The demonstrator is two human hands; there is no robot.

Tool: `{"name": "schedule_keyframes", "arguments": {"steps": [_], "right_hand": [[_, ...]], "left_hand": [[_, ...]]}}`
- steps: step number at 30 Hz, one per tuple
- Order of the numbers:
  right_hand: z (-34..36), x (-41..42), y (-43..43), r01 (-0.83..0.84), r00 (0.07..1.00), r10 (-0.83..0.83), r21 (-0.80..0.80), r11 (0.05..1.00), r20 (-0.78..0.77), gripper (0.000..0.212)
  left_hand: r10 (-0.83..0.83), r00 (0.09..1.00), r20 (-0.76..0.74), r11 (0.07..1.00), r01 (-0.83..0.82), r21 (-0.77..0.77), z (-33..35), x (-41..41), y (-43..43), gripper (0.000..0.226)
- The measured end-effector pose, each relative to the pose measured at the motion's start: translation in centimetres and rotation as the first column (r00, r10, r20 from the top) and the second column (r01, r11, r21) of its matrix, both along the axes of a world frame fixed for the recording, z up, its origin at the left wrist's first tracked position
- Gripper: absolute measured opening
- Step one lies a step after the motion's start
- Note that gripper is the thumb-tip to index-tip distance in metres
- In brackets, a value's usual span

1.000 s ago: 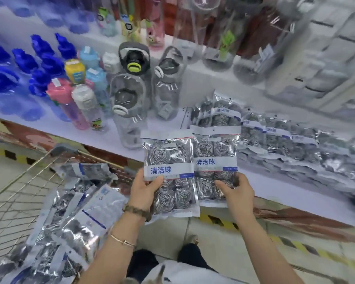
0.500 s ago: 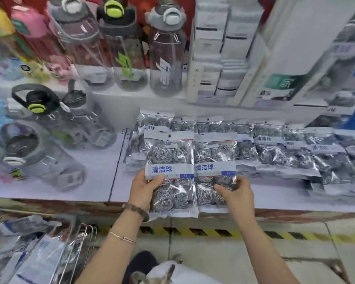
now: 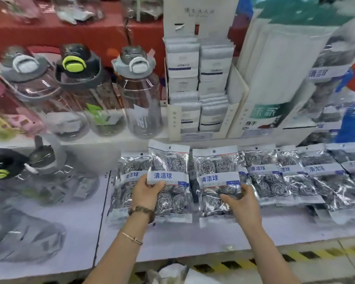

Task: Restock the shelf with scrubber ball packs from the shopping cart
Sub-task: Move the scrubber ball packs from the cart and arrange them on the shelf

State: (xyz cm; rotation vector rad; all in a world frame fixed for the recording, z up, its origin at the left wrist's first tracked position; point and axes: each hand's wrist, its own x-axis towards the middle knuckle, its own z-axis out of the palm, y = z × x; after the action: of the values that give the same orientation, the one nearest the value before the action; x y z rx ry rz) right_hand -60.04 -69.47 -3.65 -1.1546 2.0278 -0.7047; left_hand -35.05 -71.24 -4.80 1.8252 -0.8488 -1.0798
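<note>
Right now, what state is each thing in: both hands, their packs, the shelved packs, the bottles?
Left hand: grips the left silver scrubber ball pack, thumb on its label.
Right hand: grips the right silver scrubber ball pack, low down.
Shelved scrubber packs: lying flat, overlapping.
Three clear plastic bottles: standing, lids shut.

Both bare forearms reach forward, well apart. The left hand (image 3: pixel 147 191) grips the left scrubber ball pack (image 3: pixel 170 160), thumb across its front label. Beside it, the right hand (image 3: pixel 244 203) curls its fingers over the right scrubber ball pack (image 3: pixel 215 165), low on its right side.
</note>
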Motion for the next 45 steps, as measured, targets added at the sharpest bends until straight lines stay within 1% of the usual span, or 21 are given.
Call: {"name": "schedule_keyframes", "arguments": {"steps": [2, 5, 9, 10, 12, 14, 15, 16, 18, 20, 22, 24, 26, 27, 29, 30, 33, 34, 39, 43, 45], "right_hand": [[-0.2, 0.0, -1.1, 0.023, 1.000, -0.023, 0.009, 1.000, -0.013, 0.082], [-0.6, 0.2, -2.3, 0.034, 0.999, -0.032, 0.032, 0.999, -0.041, 0.080], [-0.9, 0.8, -3.9, -0.032, 0.998, 0.035, 0.062, 0.998, -0.057, 0.077], [-1.1, 0.8, -4.4, -0.047, 0.997, 0.051, 0.069, 0.996, -0.054, 0.076], [-1.3, 1.0, -5.2, -0.071, 0.996, 0.075, 0.083, 0.994, -0.042, 0.075], [-1.8, 1.3, -5.8, -0.087, 0.996, 0.088, 0.076, 0.993, -0.010, 0.079], [-2.0, 1.5, -6.0, -0.103, 0.995, 0.104, 0.061, 0.993, -0.003, 0.081], [-2.3, 1.5, -6.3, -0.131, 0.991, 0.132, 0.046, 0.990, -0.015, 0.081], [-2.4, 1.6, -6.8, -0.212, 0.970, 0.215, 0.033, 0.977, -0.111, 0.080], [-2.5, 1.5, -7.1, -0.301, 0.910, 0.297, 0.030, 0.953, -0.291, 0.077], [-2.5, 1.4, -7.2, -0.393, 0.825, 0.352, -0.002, 0.919, -0.442, 0.069], [-2.7, 1.6, -7.2, -0.494, 0.756, 0.411, -0.031, 0.869, -0.510, 0.061], [-2.9, 2.2, -7.6, -0.600, 0.667, 0.526, 0.038, 0.799, -0.528, 0.062], [-2.9, 2.6, -7.7, -0.637, 0.616, 0.585, 0.103, 0.764, -0.528, 0.063], [-3.6, 2.9, -8.1, -0.665, 0.533, 0.658, 0.218, 0.715, -0.532, 0.068], [-3.8, 2.9, -8.2, -0.665, 0.513, 0.673, 0.250, 0.704, -0.532, 0.073], [-4.8, 2.8, -8.3, -0.663, 0.490, 0.693, 0.290, 0.690, -0.528, 0.107], [-5.1, 2.7, -8.3, -0.665, 0.486, 0.695, 0.292, 0.688, -0.530, 0.110], [-5.5, 2.6, -8.5, -0.668, 0.499, 0.712, 0.305, 0.679, -0.494, 0.106], [-5.4, 2.6, -8.5, -0.674, 0.475, 0.724, 0.323, 0.665, -0.500, 0.116], [-5.1, 2.6, -8.6, -0.679, 0.467, 0.729, 0.324, 0.658, -0.501, 0.112]], "left_hand": [[-0.038, 0.994, 0.099, 0.999, 0.037, 0.014, -0.2, -0.1, -1.3, 0.030], [-0.046, 0.986, 0.160, 0.997, 0.034, 0.075, -0.2, -0.4, -2.5, 0.036], [-0.023, 0.980, 0.200, 0.987, -0.010, 0.160, 0.1, -1.3, -3.2, 0.049], [-0.013, 0.979, 0.205, 0.984, -0.024, 0.177, 0.0, -1.4, -3.5, 0.049], [0.018, 0.974, 0.228, 0.981, -0.062, 0.185, -0.3, -1.8, -3.8, 0.038], [0.015, 0.947, 0.320, 0.973, -0.088, 0.215, -0.7, -2.1, -4.1, 0.034], [0.002, 0.930, 0.368, 0.967, -0.095, 0.235, -0.9, -2.4, -4.2, 0.037], [-0.017, 0.910, 0.414, 0.964, -0.095, 0.249, -1.2, -2.6, -4.4, 0.045], [-0.066, 0.857, 0.512, 0.963, -0.080, 0.258, -1.9, -3.0, -4.7, 0.064], [-0.116, 0.784, 0.610, 0.970, -0.043, 0.240, -2.0, -3.3, -4.7, 0.078], [-0.241, 0.661, 0.710, 0.966, 0.096, 0.239, -1.4, -3.5, -4.3, 0.079], [-0.390, 0.508, 0.768, 0.918, 0.276, 0.285, -0.8, -4.1, -3.8, 0.071], [-0.513, 0.407, 0.756, 0.849, 0.375, 0.374, -0.7, -4.7, -3.7, 0.068], [-0.563, 0.374, 0.737, 0.817, 0.385, 0.429, -0.9, -4.8, -3.7, 0.067], [-0.620, 0.346, 0.704, 0.780, 0.371, 0.505, -1.5, -4.9, -4.1, 0.068], [-0.635, 0.345, 0.691, 0.769, 0.362, 0.526, -1.8, -4.8, -4.3, 0.068], [-0.658, 0.339, 0.672, 0.751, 0.359, 0.554, -2.6, -4.8, -4.3, 0.082], [-0.662, 0.331, 0.673, 0.748, 0.356, 0.560, -2.8, -4.8, -4.3, 0.084], [-0.670, 0.329, 0.665, 0.741, 0.347, 0.575, -3.3, -5.2, -4.6, 0.079], [-0.676, 0.318, 0.665, 0.736, 0.342, 0.584, -3.3, -5.2, -4.5, 0.070], [-0.676, 0.308, 0.669, 0.735, 0.341, 0.586, -3.0, -5.1, -4.6, 0.068]]}}
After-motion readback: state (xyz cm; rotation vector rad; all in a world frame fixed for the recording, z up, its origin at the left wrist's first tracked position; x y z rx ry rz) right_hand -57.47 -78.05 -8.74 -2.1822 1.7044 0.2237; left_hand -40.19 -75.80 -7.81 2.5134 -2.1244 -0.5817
